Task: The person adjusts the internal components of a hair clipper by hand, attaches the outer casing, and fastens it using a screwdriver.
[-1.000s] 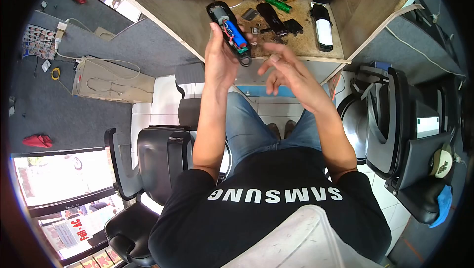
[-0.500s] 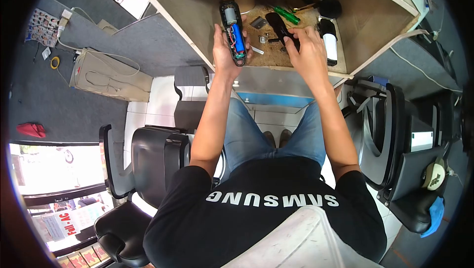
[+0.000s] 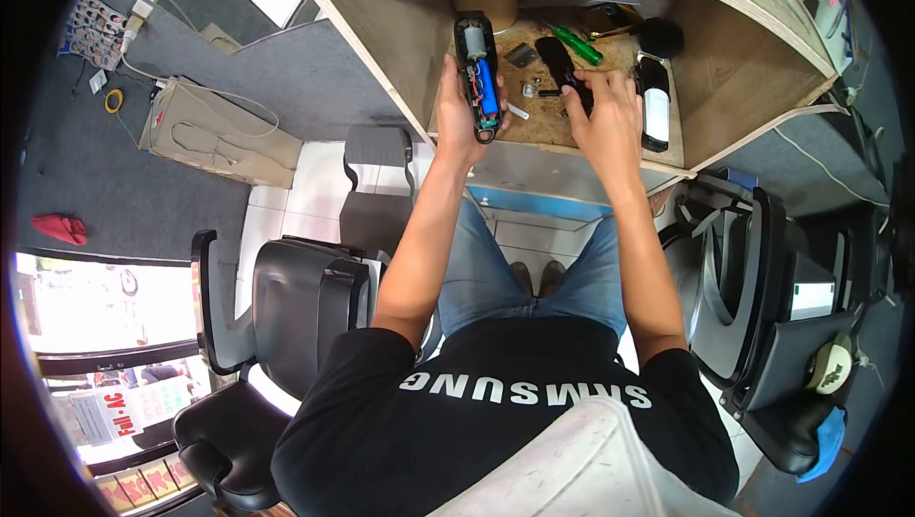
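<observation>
In my left hand (image 3: 458,126) is an opened hair clipper (image 3: 477,48), held upright with its inside towards me. A silver motor, a blue battery and a small green circuit board show within its black shell. My right hand (image 3: 609,123) has its thumb and fingers closed on the lower end of a black casing cover (image 3: 557,60), which slants over the shelf floor. Small loose metal parts (image 3: 528,90) and a dark flat piece (image 3: 521,55) lie between the two hands. A thin white strip (image 3: 518,112) lies beside the clipper.
Behind the cover lies a green screwdriver (image 3: 579,45). A black-and-white clipper (image 3: 655,107) stands right of my right hand, near a round black brush (image 3: 661,38). Wooden cabinet walls (image 3: 381,31) enclose the shelf. Black chairs (image 3: 297,326) stand on both sides.
The view has shifted, so the cabinet appears further right and lower. The clipper stays in my left hand; my right fingers remain at the cover's lower end.
</observation>
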Tool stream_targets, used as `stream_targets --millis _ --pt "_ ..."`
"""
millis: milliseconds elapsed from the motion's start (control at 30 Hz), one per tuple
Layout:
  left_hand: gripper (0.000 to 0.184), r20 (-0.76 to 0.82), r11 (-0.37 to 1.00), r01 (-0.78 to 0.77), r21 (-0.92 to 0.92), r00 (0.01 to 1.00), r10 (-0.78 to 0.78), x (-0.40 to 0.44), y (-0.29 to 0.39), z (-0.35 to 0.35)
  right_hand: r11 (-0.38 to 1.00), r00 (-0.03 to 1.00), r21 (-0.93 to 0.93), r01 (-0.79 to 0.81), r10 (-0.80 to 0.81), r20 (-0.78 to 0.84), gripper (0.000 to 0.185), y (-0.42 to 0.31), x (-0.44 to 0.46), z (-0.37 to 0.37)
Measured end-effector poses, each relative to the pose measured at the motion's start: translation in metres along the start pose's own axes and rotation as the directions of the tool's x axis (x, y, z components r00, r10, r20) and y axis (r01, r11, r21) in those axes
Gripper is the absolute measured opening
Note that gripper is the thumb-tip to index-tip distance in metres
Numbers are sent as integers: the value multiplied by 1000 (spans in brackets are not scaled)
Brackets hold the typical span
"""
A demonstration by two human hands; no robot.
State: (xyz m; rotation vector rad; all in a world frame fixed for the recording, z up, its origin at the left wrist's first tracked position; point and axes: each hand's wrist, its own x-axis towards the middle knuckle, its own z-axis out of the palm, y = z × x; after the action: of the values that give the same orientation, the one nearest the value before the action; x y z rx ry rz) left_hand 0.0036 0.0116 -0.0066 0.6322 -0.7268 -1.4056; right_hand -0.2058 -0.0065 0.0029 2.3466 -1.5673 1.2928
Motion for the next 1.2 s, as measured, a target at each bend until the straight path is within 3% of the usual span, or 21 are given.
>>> stream_targets --millis 500,800,1100,1200 --pt "77 -42 997 4 79 999 -1 0 -1 4 976 995 -209 62 -44 91 32 -5 16 10" --pt "74 -118 993 59 105 992 -46 -1 -1 6 981 994 -189 -39 57 93 44 5 29 19" --pt "74 -162 990 54 127 986 -33 0 -4 6 932 957 219 -290 281 72 49 -1 26 -3" --pt "75 -178 991 44 123 984 -21 1 -4 6 688 893 582 -433 416 174 44 -19 16 -3"
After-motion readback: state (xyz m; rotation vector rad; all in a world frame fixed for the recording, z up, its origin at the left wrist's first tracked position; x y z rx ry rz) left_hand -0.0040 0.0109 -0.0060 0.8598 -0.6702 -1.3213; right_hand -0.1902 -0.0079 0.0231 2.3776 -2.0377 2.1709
